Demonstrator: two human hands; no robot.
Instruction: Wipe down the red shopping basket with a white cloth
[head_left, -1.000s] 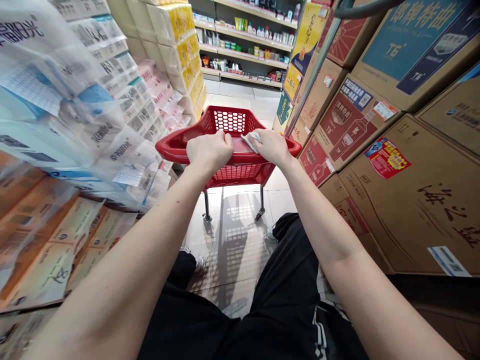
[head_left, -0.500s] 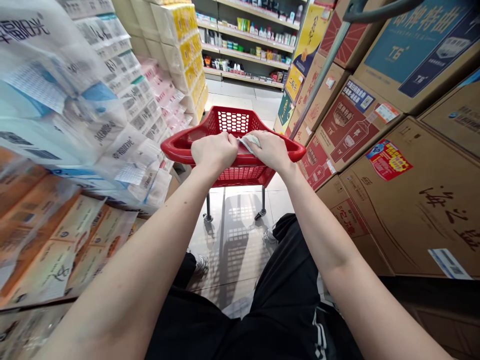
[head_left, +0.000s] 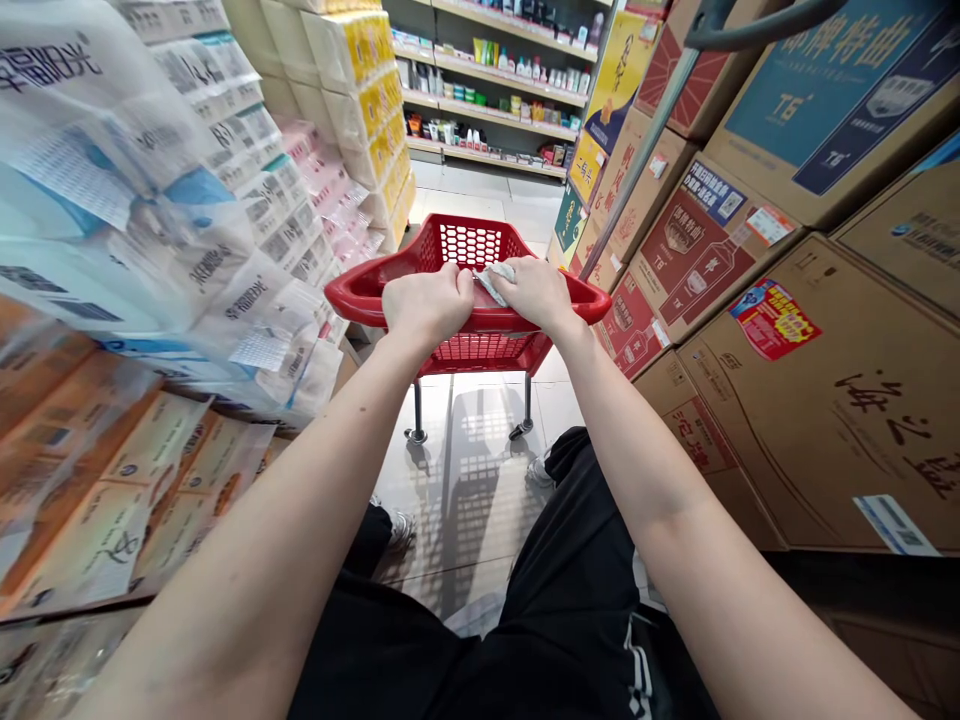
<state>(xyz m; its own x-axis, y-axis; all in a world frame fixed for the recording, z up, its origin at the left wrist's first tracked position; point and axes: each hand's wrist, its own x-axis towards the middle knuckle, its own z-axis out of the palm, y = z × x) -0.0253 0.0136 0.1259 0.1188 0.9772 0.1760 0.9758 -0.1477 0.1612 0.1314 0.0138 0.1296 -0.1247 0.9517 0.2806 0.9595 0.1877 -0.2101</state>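
A red plastic shopping cart (head_left: pixel 352 293) with a honeycomb-patterned basket stands right in front of me on thin grey legs with casters. My left hand (head_left: pixel 429 303) is closed around the near rim, which serves as its handle, left of centre. Just to its right, my right hand (head_left: pixel 532 292) presses a crumpled whitish cloth (head_left: pixel 493 281) onto the same rim. The fingers of this hand are bent over the cloth and mostly hidden. Only a small part of the cart's inside shows behind my hands.
Plastic-wrapped paper packs (head_left: pixel 225 260) are piled at the left, beside yellow-and-white packs (head_left: pixel 367 100). Large cardboard cartons (head_left: pixel 810 400) are stacked along the right, with a grey metal pole (head_left: pixel 645 150) slanting before them. Shelves of toiletries (head_left: pixel 495 100) stand ahead across the tiled floor (head_left: pixel 480 490).
My right hand has slid slightly left along the rim, and the cloth now looks more bunched. My left hand stays on the rim; the cart has barely shifted.
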